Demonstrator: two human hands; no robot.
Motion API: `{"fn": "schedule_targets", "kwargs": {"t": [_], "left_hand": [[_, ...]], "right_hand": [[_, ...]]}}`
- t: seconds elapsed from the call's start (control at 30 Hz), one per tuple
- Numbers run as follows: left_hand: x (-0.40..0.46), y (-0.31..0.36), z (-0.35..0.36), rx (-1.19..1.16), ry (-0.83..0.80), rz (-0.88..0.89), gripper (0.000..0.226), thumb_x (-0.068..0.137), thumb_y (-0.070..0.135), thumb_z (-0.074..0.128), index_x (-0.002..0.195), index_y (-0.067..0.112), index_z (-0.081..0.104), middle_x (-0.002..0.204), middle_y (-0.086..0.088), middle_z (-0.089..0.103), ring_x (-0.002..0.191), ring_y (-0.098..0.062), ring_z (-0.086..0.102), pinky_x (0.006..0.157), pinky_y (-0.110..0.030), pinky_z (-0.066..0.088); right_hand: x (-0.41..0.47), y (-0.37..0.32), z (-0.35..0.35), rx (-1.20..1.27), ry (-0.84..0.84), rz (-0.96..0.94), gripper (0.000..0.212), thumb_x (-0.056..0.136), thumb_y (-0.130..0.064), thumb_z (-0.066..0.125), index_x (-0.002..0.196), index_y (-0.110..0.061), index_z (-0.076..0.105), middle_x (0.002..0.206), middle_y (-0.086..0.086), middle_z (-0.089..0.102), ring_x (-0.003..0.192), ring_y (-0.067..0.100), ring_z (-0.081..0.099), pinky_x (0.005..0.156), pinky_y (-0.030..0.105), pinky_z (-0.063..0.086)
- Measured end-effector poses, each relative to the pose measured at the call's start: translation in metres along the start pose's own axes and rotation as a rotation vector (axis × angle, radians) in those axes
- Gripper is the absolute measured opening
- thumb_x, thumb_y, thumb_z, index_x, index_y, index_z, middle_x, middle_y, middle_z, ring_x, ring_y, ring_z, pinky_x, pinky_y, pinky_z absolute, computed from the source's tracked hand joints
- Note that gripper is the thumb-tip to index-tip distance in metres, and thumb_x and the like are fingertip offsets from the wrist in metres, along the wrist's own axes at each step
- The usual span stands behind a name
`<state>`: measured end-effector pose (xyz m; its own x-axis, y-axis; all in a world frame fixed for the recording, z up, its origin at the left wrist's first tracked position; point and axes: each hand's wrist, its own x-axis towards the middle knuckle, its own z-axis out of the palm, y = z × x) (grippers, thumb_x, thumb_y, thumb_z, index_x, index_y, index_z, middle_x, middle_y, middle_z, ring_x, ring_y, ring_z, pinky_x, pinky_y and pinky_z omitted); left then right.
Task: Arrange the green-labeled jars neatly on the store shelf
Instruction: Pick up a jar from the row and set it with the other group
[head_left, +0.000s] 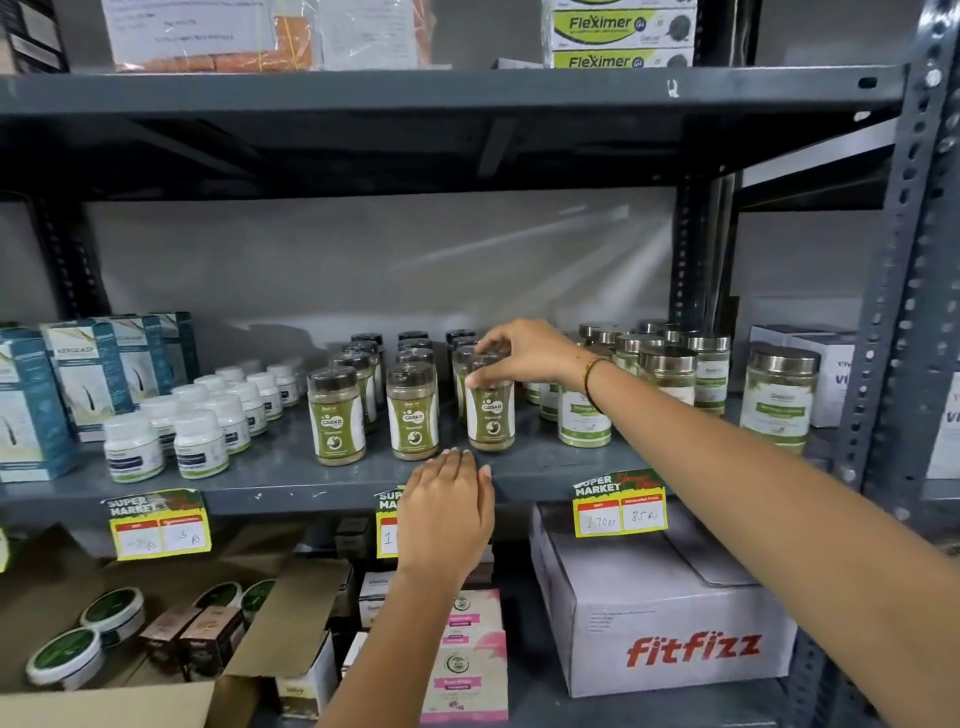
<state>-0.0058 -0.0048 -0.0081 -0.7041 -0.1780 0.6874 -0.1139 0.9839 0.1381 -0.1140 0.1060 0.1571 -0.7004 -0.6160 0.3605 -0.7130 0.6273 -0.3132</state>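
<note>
head view: only one camera.
right hand (524, 356): you reach in from 4 o'clock, fingers pinched on the dark lid of the right jar (491, 402); thumb on its label side.
right jar: upright on the shelf (260, 480), front row, at 3 o'clock of the middle jar (413, 418), close beside it, small gap.
left jar (336, 415): at 9 o'clock of the middle jar, upright, same front row.
back jars (363, 358): three columns running toward 12 o'clock behind the front row.
left hand (447, 512): palm down, fingers straight and together, holding nothing, tips at the shelf edge at 6 o'clock of the middle jar.
steel-lid jars (670, 371): at 3 o'clock of your right hand.
white bottles (200, 441): at 9 o'clock of the jars.
</note>
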Motion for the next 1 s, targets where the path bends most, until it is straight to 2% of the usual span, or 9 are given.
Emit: {"fn": "schedule_targets", "kwargs": {"t": [0.2, 0.3, 0.47, 0.53, 0.67, 0.77, 0.9, 1.0], "left_hand": [[0.001, 0.0, -0.001, 0.005, -0.006, 0.008, 0.049, 0.097, 0.039, 0.029, 0.118, 0.01, 0.063, 0.122, -0.007, 0.067, 0.116, -0.021, 0.058, 0.102, -0.035, 0.043], [0.001, 0.0, -0.002, 0.008, -0.011, 0.005, 0.049, 0.098, 0.039, 0.03, 0.12, 0.01, 0.062, 0.123, -0.008, 0.066, 0.117, -0.021, 0.058, 0.102, -0.035, 0.042], [0.001, 0.0, -0.002, 0.007, -0.037, 0.014, 0.052, 0.098, 0.04, 0.025, 0.125, 0.011, 0.059, 0.129, -0.008, 0.062, 0.122, -0.021, 0.053, 0.107, -0.035, 0.038], [0.001, 0.0, -0.003, 0.003, -0.046, 0.016, 0.052, 0.098, 0.039, 0.025, 0.125, 0.01, 0.058, 0.13, -0.008, 0.062, 0.123, -0.022, 0.053, 0.107, -0.036, 0.037], [0.0, 0.001, -0.006, 0.004, -0.066, 0.008, 0.051, 0.098, 0.038, 0.026, 0.125, 0.008, 0.058, 0.129, -0.01, 0.062, 0.123, -0.023, 0.053, 0.107, -0.037, 0.038], [0.001, 0.002, -0.008, 0.015, -0.085, 0.01, 0.05, 0.098, 0.037, 0.026, 0.122, 0.008, 0.059, 0.127, -0.01, 0.063, 0.12, -0.025, 0.054, 0.104, -0.037, 0.039], [0.0, 0.004, -0.012, 0.008, -0.105, 0.006, 0.049, 0.098, 0.036, 0.027, 0.118, 0.007, 0.06, 0.122, -0.011, 0.065, 0.115, -0.027, 0.057, 0.101, -0.038, 0.041], [0.001, 0.004, -0.012, 0.003, -0.111, 0.011, 0.048, 0.098, 0.035, 0.028, 0.119, 0.007, 0.06, 0.122, -0.012, 0.065, 0.115, -0.027, 0.057, 0.101, -0.039, 0.042]], "right_hand": [[0.011, 0.0, 0.014, 0.031, 0.008, 0.028, 0.064, 0.066, -0.059, 0.079, 0.12, -0.026, 0.068, 0.128, 0.0, 0.064, 0.12, 0.019, 0.057, 0.096, 0.033, 0.045], [0.011, -0.001, 0.017, 0.114, 0.001, 0.062, 0.065, 0.065, -0.055, 0.082, 0.121, -0.026, 0.067, 0.128, 0.001, 0.062, 0.117, 0.021, 0.058, 0.094, 0.037, 0.052], [0.003, -0.003, 0.019, 0.179, -0.003, 0.091, 0.073, 0.068, -0.05, 0.082, 0.132, -0.024, 0.058, 0.129, 0.004, 0.058, 0.103, 0.02, 0.064, 0.075, 0.035, 0.062], [-0.003, -0.004, 0.017, 0.151, 0.015, 0.087, 0.078, 0.07, -0.054, 0.079, 0.136, -0.023, 0.053, 0.128, 0.004, 0.06, 0.101, 0.021, 0.066, 0.08, 0.036, 0.06], [-0.017, -0.002, 0.011, 0.057, 0.113, 0.064, 0.079, 0.075, -0.058, 0.072, 0.14, -0.019, 0.05, 0.138, 0.006, 0.057, 0.123, 0.024, 0.055, 0.1, 0.038, 0.047], [-0.03, 0.003, 0.0, 0.028, 0.212, 0.072, 0.076, 0.076, -0.06, 0.068, 0.138, -0.021, 0.05, 0.138, 0.006, 0.056, 0.124, 0.024, 0.054, 0.1, 0.041, 0.047], [-0.051, 0.017, -0.018, -0.007, 0.363, 0.085, 0.068, 0.078, -0.057, 0.066, 0.135, -0.021, 0.054, 0.135, 0.004, 0.058, 0.121, 0.021, 0.055, 0.093, 0.031, 0.044], [-0.07, 0.039, -0.038, -0.073, 0.437, 0.125, 0.065, 0.078, -0.057, 0.065, 0.132, -0.022, 0.057, 0.134, 0.003, 0.059, 0.121, 0.022, 0.057, 0.097, 0.035, 0.045]]}}
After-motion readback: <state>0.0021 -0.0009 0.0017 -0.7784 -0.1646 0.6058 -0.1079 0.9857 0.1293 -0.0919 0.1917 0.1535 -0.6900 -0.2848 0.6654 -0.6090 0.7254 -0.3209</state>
